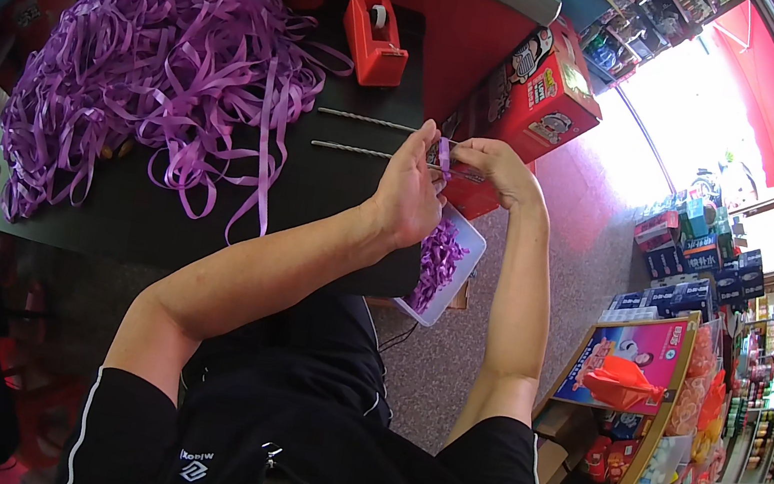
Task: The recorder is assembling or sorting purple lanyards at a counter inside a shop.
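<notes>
Two thin twisted metal rods (351, 148) stick out side by side over the right part of the dark table. A short stretch of purple ribbon (444, 157) lies across them near their right ends. My left hand (408, 195) is upright against the rods, fingers stretched and palm turned right; some of its fingers are hidden. From the right, my right hand (500, 169) pinches at the ribbon with thumb and forefinger. A large tangled heap of purple ribbon (172, 66) covers the table's left side, loose strands trailing toward me.
A red tape dispenser (374, 47) stands behind the rods. Below my hands, a white plastic tub (468, 255) holds purple ribbon pieces. A red printed carton (548, 90) stands at the table's far right. Display shelves (622, 421) with packaged goods fill the right side.
</notes>
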The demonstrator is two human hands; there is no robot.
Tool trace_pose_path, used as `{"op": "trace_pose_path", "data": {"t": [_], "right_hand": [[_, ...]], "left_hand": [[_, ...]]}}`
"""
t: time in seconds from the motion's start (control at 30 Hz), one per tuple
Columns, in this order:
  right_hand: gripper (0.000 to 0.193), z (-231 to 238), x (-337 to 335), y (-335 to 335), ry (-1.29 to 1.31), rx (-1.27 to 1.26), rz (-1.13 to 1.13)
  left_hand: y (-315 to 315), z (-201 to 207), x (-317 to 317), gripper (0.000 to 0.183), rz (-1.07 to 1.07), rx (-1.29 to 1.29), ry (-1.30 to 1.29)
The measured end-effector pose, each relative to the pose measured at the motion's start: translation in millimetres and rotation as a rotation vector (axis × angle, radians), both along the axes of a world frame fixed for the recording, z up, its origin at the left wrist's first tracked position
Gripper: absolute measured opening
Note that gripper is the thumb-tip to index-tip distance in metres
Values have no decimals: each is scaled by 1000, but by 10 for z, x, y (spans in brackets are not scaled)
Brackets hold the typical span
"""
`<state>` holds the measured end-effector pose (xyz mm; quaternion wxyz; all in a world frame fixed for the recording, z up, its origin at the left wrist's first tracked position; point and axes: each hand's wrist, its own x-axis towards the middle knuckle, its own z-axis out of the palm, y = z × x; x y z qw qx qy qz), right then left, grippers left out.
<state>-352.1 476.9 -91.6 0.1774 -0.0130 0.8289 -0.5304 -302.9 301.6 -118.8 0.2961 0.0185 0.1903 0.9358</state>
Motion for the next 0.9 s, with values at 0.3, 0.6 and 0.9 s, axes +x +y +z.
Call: {"op": "trace_pose_path", "data": {"t": [0.3, 0.6, 0.9], "right_hand": [[24, -95, -45, -41, 66, 126, -44], [24, -126, -84, -109, 78, 271, -83], [25, -281, -134, -45, 137, 329, -125]], "left_hand": [[4, 57, 25, 79, -5, -15, -18], [-32, 61, 15, 80, -13, -12, -3], [-26, 66, 24, 79, -14, -12, 1]]}}
